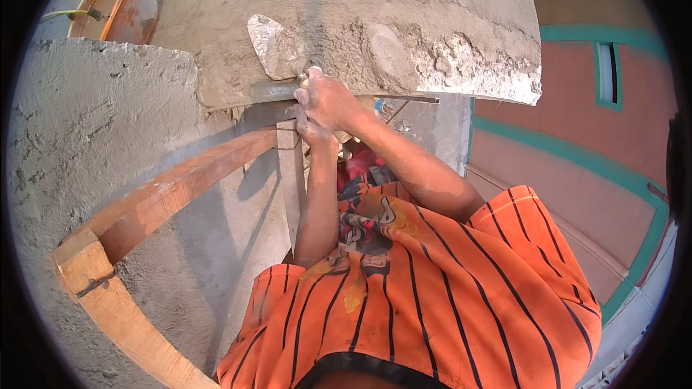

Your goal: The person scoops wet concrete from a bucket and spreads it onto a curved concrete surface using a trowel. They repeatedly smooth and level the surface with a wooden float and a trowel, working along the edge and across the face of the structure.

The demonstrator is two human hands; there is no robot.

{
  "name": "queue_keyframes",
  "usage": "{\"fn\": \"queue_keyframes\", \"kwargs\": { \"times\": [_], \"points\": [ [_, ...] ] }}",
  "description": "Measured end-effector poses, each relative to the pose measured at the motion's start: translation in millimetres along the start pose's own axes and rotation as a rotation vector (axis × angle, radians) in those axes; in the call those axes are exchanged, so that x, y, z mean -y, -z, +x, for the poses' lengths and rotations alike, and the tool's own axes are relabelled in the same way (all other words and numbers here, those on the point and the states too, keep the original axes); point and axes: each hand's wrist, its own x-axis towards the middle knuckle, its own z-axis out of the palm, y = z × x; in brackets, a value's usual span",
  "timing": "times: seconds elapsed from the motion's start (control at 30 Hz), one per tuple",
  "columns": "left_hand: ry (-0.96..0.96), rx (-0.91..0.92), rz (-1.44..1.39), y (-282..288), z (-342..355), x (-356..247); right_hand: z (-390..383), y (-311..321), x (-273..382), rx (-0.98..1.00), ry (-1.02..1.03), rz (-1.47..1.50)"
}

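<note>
A pointed trowel (pixel 277 47), its blade smeared with mortar, lies against the wet mortar (pixel 335 50) along the slab's near edge. My right hand (pixel 333 103) is closed round its handle, fingers dusted grey. Just below it, my left hand (pixel 314 130) is raised to the slab edge with its fingers bent, next to a thin straight strip (pixel 274 91) that runs along that edge. The right hand partly covers the left, so what the left fingers grip cannot be made out. A smooth mortar lump (pixel 393 56) sits to the right of the trowel.
An orange-rimmed bucket (pixel 130 11) stands at the far left. A wooden beam frame (pixel 173 187) crosses the left side, beside a rough plastered wall (pixel 94 115). On the right is a pink wall with a green-framed panel (pixel 562 180). The slab's right edge is broken and ragged.
</note>
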Motion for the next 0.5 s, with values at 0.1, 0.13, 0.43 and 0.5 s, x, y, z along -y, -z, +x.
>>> {"fn": "queue_keyframes", "kwargs": {
  "times": [0.1, 0.13, 0.43, 0.5],
  "points": [
    [0.111, -0.111, -0.112, 1.1, 7.8, -3.4, 15.5, -9.0, -12.3, -0.028, 0.041, -0.145],
    [0.221, -0.199, -0.235, -7.3, 4.4, -9.3, 9.2, 11.5, -10.6, -0.032, -0.036, -0.178],
    [0.036, -0.230, -0.176, 5.4, 17.6, 4.2, -71.3, 97.2, -89.7, -0.147, -0.108, -0.143],
    [0.036, -0.195, -0.202, 14.2, 18.1, 8.9, -79.4, 125.8, -88.8, 0.036, -0.233, 0.180]
  ]
}}
